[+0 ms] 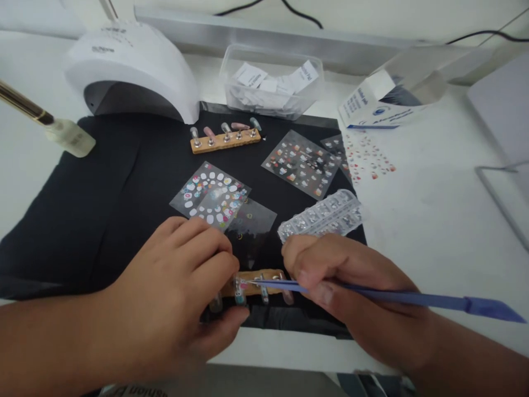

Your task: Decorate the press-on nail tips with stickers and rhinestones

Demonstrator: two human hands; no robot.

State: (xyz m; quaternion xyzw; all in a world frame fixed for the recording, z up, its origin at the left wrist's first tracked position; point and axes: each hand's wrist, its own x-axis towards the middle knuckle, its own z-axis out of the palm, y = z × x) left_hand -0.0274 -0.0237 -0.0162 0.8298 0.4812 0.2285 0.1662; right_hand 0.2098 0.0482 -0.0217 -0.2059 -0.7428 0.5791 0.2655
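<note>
My right hand (343,275) is closed around a pair of blue tweezers (397,298), whose thin tips point left. Those tips are at a decorated false nail (240,292) on the near wooden nail stand (248,275). With fingers behind and thumb in front, my left hand (185,281) grips the left end of this stand and hides part of it. More false nails stick out toward me from it, including a pinkish one (287,295). Just beyond my left hand, a sticker sheet (210,193) overlaps a mostly transparent sheet (256,220).
A second nail stand (225,142) lies farther back on the black mat (136,182). Around it are a white nail lamp (136,60), a nail polish bottle (70,138), a tub of pads (268,99) and an open box (376,105). A rhinestone case (322,215) sits beyond my right hand.
</note>
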